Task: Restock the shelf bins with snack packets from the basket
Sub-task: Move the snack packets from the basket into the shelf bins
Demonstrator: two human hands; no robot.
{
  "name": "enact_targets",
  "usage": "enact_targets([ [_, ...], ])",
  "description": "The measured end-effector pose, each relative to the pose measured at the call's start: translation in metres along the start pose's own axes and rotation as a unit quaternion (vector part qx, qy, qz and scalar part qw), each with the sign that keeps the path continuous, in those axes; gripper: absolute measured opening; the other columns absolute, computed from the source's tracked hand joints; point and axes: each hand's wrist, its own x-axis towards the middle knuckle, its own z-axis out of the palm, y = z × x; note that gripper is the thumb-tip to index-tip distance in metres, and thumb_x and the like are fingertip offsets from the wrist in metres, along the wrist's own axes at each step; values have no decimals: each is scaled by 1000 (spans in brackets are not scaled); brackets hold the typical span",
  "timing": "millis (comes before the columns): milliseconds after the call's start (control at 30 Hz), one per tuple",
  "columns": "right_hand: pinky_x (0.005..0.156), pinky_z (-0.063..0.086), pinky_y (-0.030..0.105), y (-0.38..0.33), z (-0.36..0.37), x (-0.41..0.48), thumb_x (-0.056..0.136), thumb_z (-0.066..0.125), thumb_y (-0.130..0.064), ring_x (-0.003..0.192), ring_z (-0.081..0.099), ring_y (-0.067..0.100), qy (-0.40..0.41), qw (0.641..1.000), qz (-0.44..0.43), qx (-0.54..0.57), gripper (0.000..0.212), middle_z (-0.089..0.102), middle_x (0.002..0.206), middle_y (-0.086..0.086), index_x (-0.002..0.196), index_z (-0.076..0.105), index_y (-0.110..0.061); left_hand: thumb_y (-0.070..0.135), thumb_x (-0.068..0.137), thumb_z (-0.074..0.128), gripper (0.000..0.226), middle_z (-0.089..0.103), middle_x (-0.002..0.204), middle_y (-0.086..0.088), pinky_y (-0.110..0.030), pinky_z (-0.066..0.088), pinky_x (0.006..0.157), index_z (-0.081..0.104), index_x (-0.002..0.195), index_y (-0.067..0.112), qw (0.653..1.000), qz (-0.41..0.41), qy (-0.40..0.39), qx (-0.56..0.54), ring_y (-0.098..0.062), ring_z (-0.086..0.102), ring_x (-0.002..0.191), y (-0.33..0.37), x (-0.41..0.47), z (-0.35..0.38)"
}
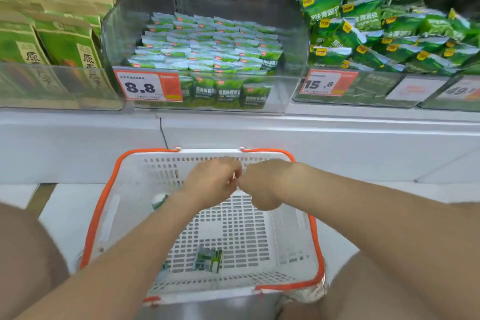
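Observation:
A white basket [130, 189] with orange rim and handles stands on the floor below the shelf. One green snack packet [207, 260] lies on its bottom, and another packet [158, 201] shows partly behind my left forearm. My left hand [213, 182] and my right hand [262, 184] meet knuckle to knuckle over the far half of the basket, seen from the back with fingers bent downward. Anything inside them is hidden. The clear middle bin [291, 41], tagged 8.8, holds several rows of small green packets [207, 47].
To the left, a clear bin holds brown and green paper bags [59, 41]. The bin on the right, tagged 15.8, is piled with larger green packets [376, 34]. A white shelf ledge [337, 138] runs between bins and basket. My knees flank the basket.

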Motion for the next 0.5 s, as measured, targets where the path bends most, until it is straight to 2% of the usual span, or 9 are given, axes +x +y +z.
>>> enact_targets([
  [67,54,42,32,-10,14,7,98,53,-9,72,57,17,-26,999,-18,-17,9,49,85,-4,100,55,-18,23,95,56,9,64,98,6,-33,47,73,61,95,31,990,-23,-138,1,-23,63,98,-7,-16,40],
  [133,51,39,31,-19,23,12,98,52,-8,71,56,18,-35,998,-39,-41,11,53,89,-1,98,53,-18,22,98,53,12,60,98,8,-39,54,83,63,100,28,966,-44,-254,-11,-23,61,99,-14,-33,78],
  [200,49,35,31,-25,29,18,98,51,-6,64,50,17,-39,997,-53,-51,11,56,94,2,101,58,-15,20,100,55,23,58,124,4,-42,52,95,63,121,28,934,-76,-348,-12,-23,56,114,-23,-50,111],
  [267,48,33,30,-27,31,22,99,50,-5,61,46,17,-33,996,-62,-54,13,53,91,2,102,59,-15,14,102,53,46,45,147,-3,-48,48,103,50,144,29,900,-95,-425,10,-31,46,130,-30,-65,137],
  [333,48,32,30,-26,29,24,98,50,-3,58,42,16,-24,996,-65,-59,16,49,85,1,101,61,-14,4,102,46,66,30,160,-4,-54,45,107,32,159,33,871,-98,-480,21,-39,35,143,-33,-76,151],
  [400,48,32,30,-24,27,26,96,50,-1,58,42,16,-21,996,-61,-59,17,46,84,1,100,60,-13,-2,101,43,75,21,166,-2,-54,41,109,19,165,32,859,-100,-502,15,-44,32,146,-35,-81,156],
  [500,50,35,30,-21,25,29,96,51,-1,62,48,17,-21,996,-56,-59,15,48,87,2,96,57,-14,4,104,50,72,26,165,-9,-52,39,113,18,165,25,862,-104,-496,7,-41,37,144,-34,-79,159],
])
